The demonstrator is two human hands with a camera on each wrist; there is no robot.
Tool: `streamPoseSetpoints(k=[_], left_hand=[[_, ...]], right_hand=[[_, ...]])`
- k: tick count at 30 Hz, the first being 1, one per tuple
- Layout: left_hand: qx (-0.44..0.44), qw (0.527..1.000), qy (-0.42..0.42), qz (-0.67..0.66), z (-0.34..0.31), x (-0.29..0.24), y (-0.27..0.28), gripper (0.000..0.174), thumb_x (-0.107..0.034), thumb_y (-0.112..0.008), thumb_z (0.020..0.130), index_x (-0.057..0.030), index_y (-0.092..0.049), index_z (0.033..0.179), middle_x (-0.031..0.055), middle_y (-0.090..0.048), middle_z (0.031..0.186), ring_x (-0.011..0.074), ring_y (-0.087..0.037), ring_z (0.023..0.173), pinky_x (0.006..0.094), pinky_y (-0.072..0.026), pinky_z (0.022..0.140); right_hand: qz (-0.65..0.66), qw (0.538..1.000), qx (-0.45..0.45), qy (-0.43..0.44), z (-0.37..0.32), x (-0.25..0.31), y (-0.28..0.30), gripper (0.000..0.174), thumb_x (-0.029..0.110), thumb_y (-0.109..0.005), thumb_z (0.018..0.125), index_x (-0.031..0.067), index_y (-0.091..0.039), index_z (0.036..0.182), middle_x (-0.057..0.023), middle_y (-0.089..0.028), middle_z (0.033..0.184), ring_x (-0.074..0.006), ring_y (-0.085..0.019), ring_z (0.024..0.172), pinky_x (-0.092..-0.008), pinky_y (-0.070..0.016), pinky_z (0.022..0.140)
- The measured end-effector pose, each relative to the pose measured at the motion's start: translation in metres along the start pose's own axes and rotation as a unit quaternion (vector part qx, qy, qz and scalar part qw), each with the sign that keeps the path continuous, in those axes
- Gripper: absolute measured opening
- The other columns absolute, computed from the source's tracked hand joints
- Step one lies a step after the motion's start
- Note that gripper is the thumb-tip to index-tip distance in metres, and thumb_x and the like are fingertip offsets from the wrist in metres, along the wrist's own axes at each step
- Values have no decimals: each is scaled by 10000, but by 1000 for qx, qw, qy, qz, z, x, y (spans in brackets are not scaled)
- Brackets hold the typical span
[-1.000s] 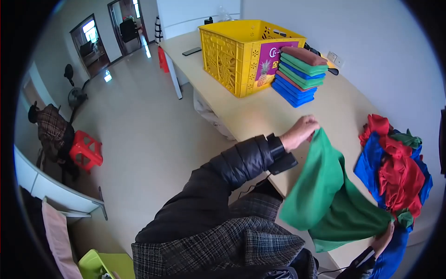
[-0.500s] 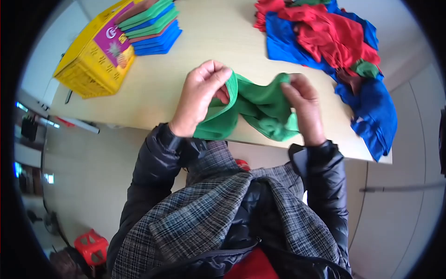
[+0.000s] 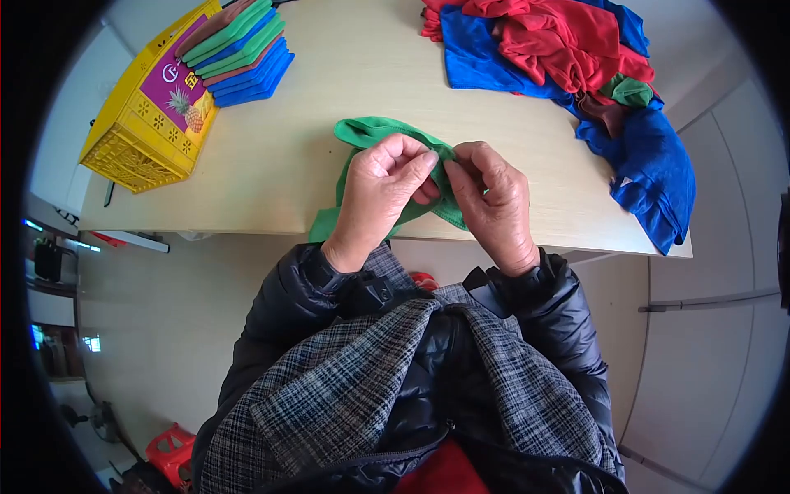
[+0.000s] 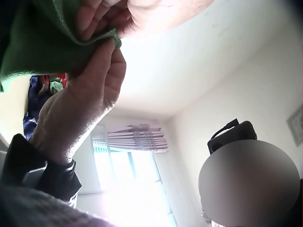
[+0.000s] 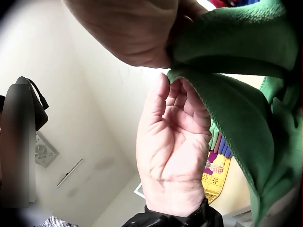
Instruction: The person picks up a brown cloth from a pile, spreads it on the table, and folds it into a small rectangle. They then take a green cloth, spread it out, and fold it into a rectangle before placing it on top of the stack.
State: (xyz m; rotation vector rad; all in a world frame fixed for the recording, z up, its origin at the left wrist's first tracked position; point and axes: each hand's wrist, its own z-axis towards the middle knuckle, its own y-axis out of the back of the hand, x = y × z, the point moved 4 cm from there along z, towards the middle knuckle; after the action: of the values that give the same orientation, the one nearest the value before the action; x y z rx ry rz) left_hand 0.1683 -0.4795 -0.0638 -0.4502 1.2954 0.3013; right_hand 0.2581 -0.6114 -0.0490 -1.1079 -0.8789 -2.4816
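Note:
Both hands are close together over the table's front edge, holding a green cloth (image 3: 366, 130). The left hand (image 3: 380, 185) pinches its edge between thumb and fingers. Beside it, nearly touching, the right hand (image 3: 494, 202) pinches the same cloth near a corner. Part of the cloth hangs behind the left hand onto the table. In the left wrist view the right hand (image 4: 83, 101) grips the cloth (image 4: 42, 47) at its hem. The right wrist view shows the left hand (image 5: 175, 146) with thumb and fingertips on the edge of the cloth (image 5: 236, 113).
A stack of folded cloths (image 3: 239, 58) in blue, green and brown stands by a yellow crate (image 3: 148, 123) at the left of the table (image 3: 354, 66). Crumpled red cloths (image 3: 568, 49) and blue cloths (image 3: 658, 165) lie at the right, one hanging over the edge.
The view has turned from the side to straight down. The hands, at first wide apart on the cloth, have come together, and the cloth is bunched between them.

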Motion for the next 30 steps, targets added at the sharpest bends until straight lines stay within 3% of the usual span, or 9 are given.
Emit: streamPoseSetpoints(k=[2, 6, 10, 18, 20, 22, 23, 25, 30], left_hand=[[-1, 1000, -5, 7, -1, 1, -1, 163, -137, -638, 1009, 13, -647, 947, 13, -662, 797, 67, -643, 683, 213, -534, 636], [-1, 1000, 3, 5, -2, 3, -1, 163, -126, -633, 1010, 21, -653, 941, 12, -662, 789, 66, -641, 688, 214, -531, 635], [-10, 1000, 14, 19, -4, 4, 3, 176, -124, -616, 1018, 29, -661, 944, 8, -658, 771, 63, -634, 684, 208, -521, 626], [28, 989, -69, 126, 2, 21, 27, 168, -154, -638, 1000, 11, -672, 993, 17, -636, 728, 53, -595, 647, 234, -479, 570], [-29, 929, -97, 356, 30, 24, 75, 150, -159, -670, 969, -12, -659, 995, 30, -655, 794, 120, -650, 731, 273, -527, 674], [-105, 815, -158, 548, 56, 34, 111, 171, -147, -723, 873, -24, -646, 965, 78, -662, 790, 234, -679, 770, 352, -535, 706], [-106, 814, -158, 549, 64, 44, 123, 171, -147, -723, 873, -24, -646, 965, 78, -662, 790, 234, -679, 770, 352, -535, 706], [-98, 765, -170, 613, 82, 60, 137, 150, -135, -717, 815, -31, -637, 886, 154, -687, 875, 367, -665, 889, 477, -515, 772], [-4, 778, -114, 618, 112, 78, 143, 163, -175, -712, 819, -67, -659, 930, 134, -677, 811, 361, -672, 818, 461, -523, 723]], right_hand=[[-76, 993, -16, 84, -1, 7, 0, 150, 10, -705, 897, 21, -622, 1021, -105, -644, 810, -191, -641, 654, -293, -505, 593], [-158, 979, -1, 132, -1, 16, -1, 181, 14, -722, 857, 25, -625, 1010, -141, -642, 818, -302, -663, 677, -345, -529, 598], [-167, 978, 21, 126, -2, 24, -3, 186, 29, -732, 842, 27, -621, 991, -137, -646, 817, -328, -673, 699, -370, -535, 602], [-197, 972, 15, 130, -10, 8, -8, 188, 2, -728, 828, 36, -609, 969, -119, -634, 793, -301, -664, 666, -363, -526, 595], [-189, 973, 14, 128, -12, 6, -6, 188, -7, -726, 825, 37, -607, 965, -117, -633, 791, -294, -660, 658, -358, -523, 590], [-177, 977, 9, 116, -16, 5, -4, 191, -25, -720, 820, 37, -603, 957, -113, -630, 785, -280, -652, 641, -348, -516, 581], [-176, 977, 9, 117, -18, 6, -4, 191, -25, -720, 820, 37, -603, 957, -113, -630, 785, -280, -652, 641, -348, -516, 581], [-178, 976, 10, 124, -18, 8, -3, 186, -33, -715, 821, 37, -597, 947, -112, -626, 781, -274, -645, 632, -341, -512, 574], [-181, 975, 7, 126, -19, 11, 4, 170, -42, -704, 834, 34, -606, 950, -111, -622, 777, -241, -630, 609, -320, -504, 569]])
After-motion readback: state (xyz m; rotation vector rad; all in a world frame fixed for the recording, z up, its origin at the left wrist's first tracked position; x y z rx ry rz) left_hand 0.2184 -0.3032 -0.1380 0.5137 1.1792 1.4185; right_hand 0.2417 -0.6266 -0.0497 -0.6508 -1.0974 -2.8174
